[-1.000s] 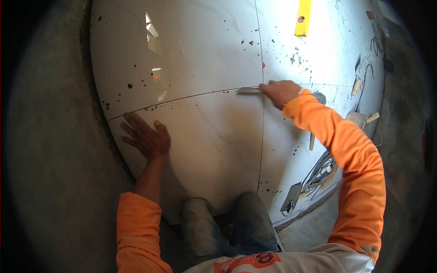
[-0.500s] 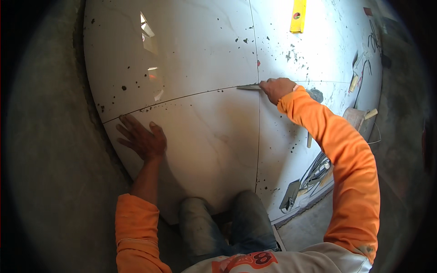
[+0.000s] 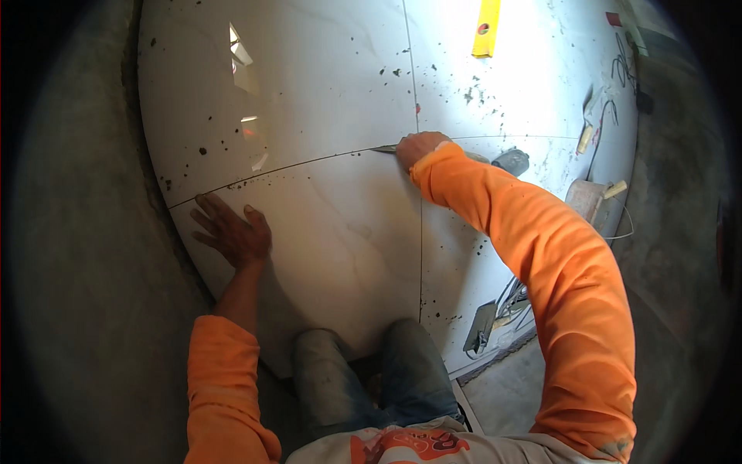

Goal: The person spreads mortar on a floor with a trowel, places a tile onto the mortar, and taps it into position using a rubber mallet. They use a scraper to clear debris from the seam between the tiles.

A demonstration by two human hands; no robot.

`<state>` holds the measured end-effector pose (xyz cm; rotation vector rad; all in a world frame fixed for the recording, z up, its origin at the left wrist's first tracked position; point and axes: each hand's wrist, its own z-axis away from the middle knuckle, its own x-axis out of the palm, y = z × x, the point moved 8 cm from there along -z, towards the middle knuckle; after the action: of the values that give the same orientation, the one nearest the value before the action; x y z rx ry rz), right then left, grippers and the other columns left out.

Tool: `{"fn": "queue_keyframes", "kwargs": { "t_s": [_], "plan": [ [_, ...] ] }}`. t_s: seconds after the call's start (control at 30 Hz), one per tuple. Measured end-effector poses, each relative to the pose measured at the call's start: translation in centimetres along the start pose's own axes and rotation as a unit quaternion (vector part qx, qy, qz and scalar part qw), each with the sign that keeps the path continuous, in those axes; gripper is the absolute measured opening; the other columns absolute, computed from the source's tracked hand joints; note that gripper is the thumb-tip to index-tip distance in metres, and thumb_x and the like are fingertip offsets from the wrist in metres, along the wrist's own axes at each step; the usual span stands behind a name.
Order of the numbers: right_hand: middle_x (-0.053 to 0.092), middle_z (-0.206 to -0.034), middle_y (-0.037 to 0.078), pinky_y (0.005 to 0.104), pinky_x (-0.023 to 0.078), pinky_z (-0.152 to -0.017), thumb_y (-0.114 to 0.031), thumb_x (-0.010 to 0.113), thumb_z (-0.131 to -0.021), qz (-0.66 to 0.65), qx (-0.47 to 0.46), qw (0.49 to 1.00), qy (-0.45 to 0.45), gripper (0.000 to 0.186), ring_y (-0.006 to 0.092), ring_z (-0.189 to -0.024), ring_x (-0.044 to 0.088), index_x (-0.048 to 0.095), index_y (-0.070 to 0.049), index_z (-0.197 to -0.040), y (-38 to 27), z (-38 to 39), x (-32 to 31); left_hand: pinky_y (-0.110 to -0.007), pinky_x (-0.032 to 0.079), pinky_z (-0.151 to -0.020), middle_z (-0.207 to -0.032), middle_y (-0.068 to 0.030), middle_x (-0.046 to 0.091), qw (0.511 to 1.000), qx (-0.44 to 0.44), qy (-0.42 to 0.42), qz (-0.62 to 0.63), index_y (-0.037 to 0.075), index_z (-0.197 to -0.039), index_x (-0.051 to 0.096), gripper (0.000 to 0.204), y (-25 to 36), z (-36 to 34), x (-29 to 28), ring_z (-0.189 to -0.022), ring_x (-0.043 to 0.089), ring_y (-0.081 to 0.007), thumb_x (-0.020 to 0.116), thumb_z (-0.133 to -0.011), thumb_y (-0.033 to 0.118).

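My left hand [image 3: 236, 228] lies with spread fingers on a white marbled tile [image 3: 332, 247], fingertips at the dark joint above it. My right hand [image 3: 421, 151] is closed on a thin metal blade [image 3: 383, 149], whose tip rests along that joint just left of the crossing seam; its handle is hidden in my fingers. Beside that hand, partly behind my orange sleeve, lies a grey mallet head [image 3: 510, 161]. Small dark specks of debris are scattered along the joints.
A yellow level [image 3: 485, 27] lies at the top. Along the right are a trowel [image 3: 585, 138], a wood-handled tool [image 3: 587, 197], loose wires and a dark flat tool [image 3: 479, 329] with coiled cable. Rough grey concrete [image 3: 77, 232] borders the tiles; my knees rest at the lower edge.
My right hand and the blade have moved left along the joint, the hand now covering more of the blade. My left hand stays on the tile. The whole view has shifted slightly left.
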<state>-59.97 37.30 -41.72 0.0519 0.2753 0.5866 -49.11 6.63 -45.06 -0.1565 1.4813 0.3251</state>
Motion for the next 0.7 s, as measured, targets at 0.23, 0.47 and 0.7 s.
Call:
{"fn": "queue_keyframes", "kwargs": {
  "t_s": [0.23, 0.47, 0.7],
  "plan": [
    [0.056, -0.124, 0.015, 0.043, 0.052, -0.086, -0.018, 0.053, -0.092, -0.066, -0.036, 0.996, 0.04, 0.043, 0.0341, -0.1, 0.064, 0.049, -0.017, -0.135, 5.2, 5.8, -0.7, -0.068, 0.006, -0.11, -0.156, -0.0228, 0.009, 0.999, -0.015, -0.036, -0.005, -0.002, -0.149, 0.008, 0.083, -0.7, -0.3, 0.1, -0.143, 0.006, -0.0472, 0.047, -0.086, 0.036],
    [0.06, -0.112, 0.018, 0.0437, 0.054, -0.079, -0.015, 0.05, -0.091, -0.01, 0.0, 0.99, 0.141, 0.035, 0.0354, -0.093, 0.065, 0.055, -0.013, -0.125, 2.2, 6.3, -1.8, -0.068, 0.007, -0.11, -0.156, -0.0224, 0.009, 1.0, -0.011, -0.026, 0.01, -0.003, -0.149, 0.007, 0.083, 0.3, -0.1, 0.1, -0.143, 0.006, -0.0463, 0.047, -0.087, 0.035],
    [0.061, -0.111, 0.016, 0.0416, 0.054, -0.083, -0.022, 0.048, -0.094, -0.017, -0.031, 0.998, 0.044, 0.031, 0.0346, -0.1, 0.064, 0.059, -0.022, -0.122, 4.5, 4.8, -1.0, -0.068, 0.007, -0.109, -0.156, -0.0226, 0.009, 1.0, 0.003, -0.014, 0.008, -0.003, -0.149, 0.006, 0.082, 0.6, -0.1, -0.5, -0.142, 0.006, -0.0477, 0.047, -0.088, 0.034]
  ]
}}
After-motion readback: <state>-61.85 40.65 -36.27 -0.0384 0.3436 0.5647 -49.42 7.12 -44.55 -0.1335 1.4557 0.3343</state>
